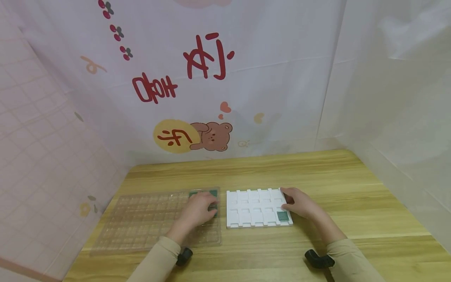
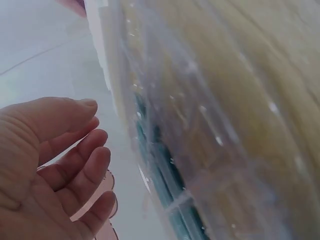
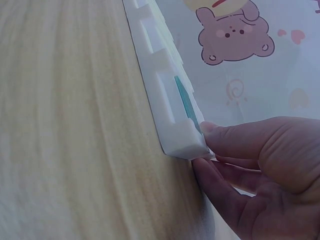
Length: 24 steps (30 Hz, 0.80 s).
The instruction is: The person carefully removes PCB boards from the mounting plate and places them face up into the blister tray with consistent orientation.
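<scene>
My left hand hovers over the right end of a clear plastic tray. Its fingers are loosely bent, with nothing visible between them in the left wrist view. Beneath and around it, small green circuit boards lie in the tray's compartments, partly hidden by the hand. On the right, a white compartment tray holds one square green circuit board in its near right pocket. My right hand pinches this white tray's right edge, thumb against the top side and fingers lower down, as the right wrist view shows.
Both trays lie side by side on a wood-grain table, with a narrow gap between them. A printed white curtain hangs behind the table and along its sides. Black wrist devices sit beside the sleeves.
</scene>
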Each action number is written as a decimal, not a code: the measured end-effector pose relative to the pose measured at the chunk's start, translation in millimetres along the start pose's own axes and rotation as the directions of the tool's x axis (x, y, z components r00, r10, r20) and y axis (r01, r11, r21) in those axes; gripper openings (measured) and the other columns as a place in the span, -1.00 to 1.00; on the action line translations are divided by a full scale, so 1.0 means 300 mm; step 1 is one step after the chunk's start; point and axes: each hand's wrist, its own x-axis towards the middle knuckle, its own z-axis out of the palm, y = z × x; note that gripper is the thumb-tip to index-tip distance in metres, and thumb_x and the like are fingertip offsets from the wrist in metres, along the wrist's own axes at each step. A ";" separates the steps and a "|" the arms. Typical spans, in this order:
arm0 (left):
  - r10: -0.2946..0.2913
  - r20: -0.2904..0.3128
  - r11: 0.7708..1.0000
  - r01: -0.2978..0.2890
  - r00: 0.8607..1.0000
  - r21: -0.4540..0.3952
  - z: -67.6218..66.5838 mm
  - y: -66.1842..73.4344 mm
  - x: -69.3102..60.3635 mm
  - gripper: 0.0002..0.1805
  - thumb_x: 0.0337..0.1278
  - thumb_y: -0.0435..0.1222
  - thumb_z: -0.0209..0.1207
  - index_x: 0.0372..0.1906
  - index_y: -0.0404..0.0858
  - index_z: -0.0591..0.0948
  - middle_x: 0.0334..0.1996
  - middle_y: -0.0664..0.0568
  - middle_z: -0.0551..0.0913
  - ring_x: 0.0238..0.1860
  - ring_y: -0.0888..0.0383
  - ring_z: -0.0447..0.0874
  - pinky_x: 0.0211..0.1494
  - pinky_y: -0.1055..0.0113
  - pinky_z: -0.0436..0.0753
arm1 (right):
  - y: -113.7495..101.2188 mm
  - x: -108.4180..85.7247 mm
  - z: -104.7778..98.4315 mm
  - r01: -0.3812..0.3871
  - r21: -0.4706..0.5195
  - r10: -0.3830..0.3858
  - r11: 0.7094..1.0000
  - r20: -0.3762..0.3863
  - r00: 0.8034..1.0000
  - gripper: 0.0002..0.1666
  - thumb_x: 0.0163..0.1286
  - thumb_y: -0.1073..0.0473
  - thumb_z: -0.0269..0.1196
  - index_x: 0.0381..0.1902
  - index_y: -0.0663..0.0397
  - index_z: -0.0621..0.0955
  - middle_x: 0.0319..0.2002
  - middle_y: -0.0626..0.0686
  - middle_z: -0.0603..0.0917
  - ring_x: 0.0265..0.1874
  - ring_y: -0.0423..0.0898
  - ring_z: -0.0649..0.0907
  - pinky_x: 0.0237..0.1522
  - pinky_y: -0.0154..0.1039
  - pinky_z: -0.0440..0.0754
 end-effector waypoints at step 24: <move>0.086 -0.269 0.993 -0.103 0.959 -0.049 -0.031 0.157 0.026 -0.75 0.01 -0.28 0.42 -0.13 -0.17 0.74 -0.19 0.07 0.70 -0.30 0.17 0.60 0.03 0.06 0.52 | -0.013 -0.006 -0.003 0.010 -0.020 -0.010 1.000 -0.005 1.000 -0.26 0.28 0.29 0.37 0.31 0.55 0.36 0.14 0.40 0.51 -0.03 0.14 0.52 0.11 0.19 0.46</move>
